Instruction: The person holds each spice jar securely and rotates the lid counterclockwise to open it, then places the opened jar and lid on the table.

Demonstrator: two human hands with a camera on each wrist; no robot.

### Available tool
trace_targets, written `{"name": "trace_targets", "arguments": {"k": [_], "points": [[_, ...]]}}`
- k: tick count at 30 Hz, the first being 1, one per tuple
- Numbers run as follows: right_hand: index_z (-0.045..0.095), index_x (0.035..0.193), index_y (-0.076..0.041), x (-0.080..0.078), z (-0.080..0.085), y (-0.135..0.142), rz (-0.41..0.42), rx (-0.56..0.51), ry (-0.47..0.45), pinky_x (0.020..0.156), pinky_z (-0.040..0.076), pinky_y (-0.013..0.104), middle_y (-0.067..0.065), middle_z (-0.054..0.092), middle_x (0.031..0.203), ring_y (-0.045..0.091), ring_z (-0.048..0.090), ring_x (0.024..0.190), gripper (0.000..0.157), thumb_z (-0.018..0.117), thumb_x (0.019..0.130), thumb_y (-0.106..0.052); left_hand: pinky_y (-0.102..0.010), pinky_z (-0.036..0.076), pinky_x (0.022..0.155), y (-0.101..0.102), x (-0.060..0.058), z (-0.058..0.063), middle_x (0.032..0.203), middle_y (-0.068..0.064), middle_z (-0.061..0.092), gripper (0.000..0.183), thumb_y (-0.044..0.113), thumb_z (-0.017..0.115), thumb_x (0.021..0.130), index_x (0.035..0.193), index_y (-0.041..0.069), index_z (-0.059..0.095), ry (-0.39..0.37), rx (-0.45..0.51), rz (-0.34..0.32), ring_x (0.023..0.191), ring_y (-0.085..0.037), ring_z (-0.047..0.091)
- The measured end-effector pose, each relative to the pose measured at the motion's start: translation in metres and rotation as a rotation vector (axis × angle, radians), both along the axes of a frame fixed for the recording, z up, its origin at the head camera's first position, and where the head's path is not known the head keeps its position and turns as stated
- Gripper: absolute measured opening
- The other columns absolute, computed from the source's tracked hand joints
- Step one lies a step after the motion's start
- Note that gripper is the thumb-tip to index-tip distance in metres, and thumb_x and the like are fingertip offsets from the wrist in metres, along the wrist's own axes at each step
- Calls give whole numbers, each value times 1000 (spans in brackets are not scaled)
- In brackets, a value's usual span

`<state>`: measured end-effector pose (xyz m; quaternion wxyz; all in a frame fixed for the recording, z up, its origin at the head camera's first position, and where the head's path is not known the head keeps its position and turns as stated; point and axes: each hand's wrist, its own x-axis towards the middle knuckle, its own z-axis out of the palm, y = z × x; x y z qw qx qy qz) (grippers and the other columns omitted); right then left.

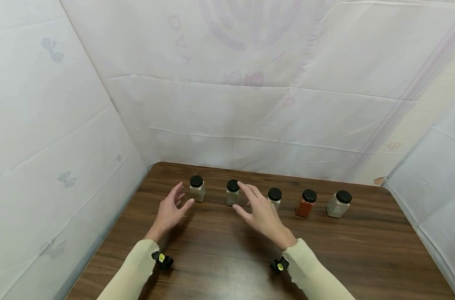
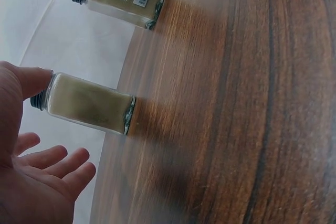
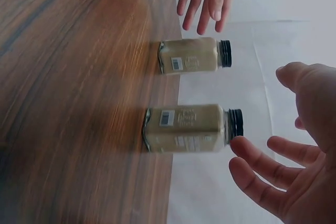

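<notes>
Five glass jars with black lids stand upright in a row near the back of the table. My left hand (image 1: 171,212) hovers with spread fingers just left of the leftmost jar (image 1: 198,192), which holds a beige-green powder. In the left wrist view the thumb overlaps the lid end of that jar (image 2: 89,103). My right hand (image 1: 264,214) reaches over beside the second jar (image 1: 232,196), fingers parted and bent a little. Its fingertips come right at the black lid (image 3: 236,123) in the right wrist view. Neither hand grips anything.
Farther right stand a pale jar (image 1: 275,201), partly hidden by the right hand, a jar of red powder (image 1: 304,207) and a jar of whitish powder (image 1: 336,207). White cloth walls (image 1: 227,112) enclose the brown wooden table (image 1: 212,250) at the back and sides.
</notes>
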<state>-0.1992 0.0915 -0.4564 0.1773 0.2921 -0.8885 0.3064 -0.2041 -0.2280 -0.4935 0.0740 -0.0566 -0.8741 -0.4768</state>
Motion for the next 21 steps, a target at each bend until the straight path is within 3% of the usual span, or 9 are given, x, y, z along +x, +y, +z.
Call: {"name": "trace_targets", "arguments": {"k": [12,16,21], "points": [[39,159,-18,-7,2,-25,53,29,-37,48,43,19,6,57,142,14,68,80,68,68,101,-35,-51,47,108,1,-7,1,159,-26,38,78,21,74,98,160,4,30,-38,12,19,136,-43,51],[38,160,-18,-10,5,-34,64,37,-36,51,46,20,7,57,143,12,69,81,67,67,101,-36,-51,49,106,1,-13,0,159,-25,37,82,20,77,95,161,8,30,-52,31,28,136,-43,51],[40,158,-16,-15,6,-44,81,26,-42,54,49,22,8,59,139,16,70,80,66,67,102,-35,-54,48,106,1,-19,-1,158,-27,38,80,16,79,93,157,6,34,-67,68,29,135,-46,51]]}}
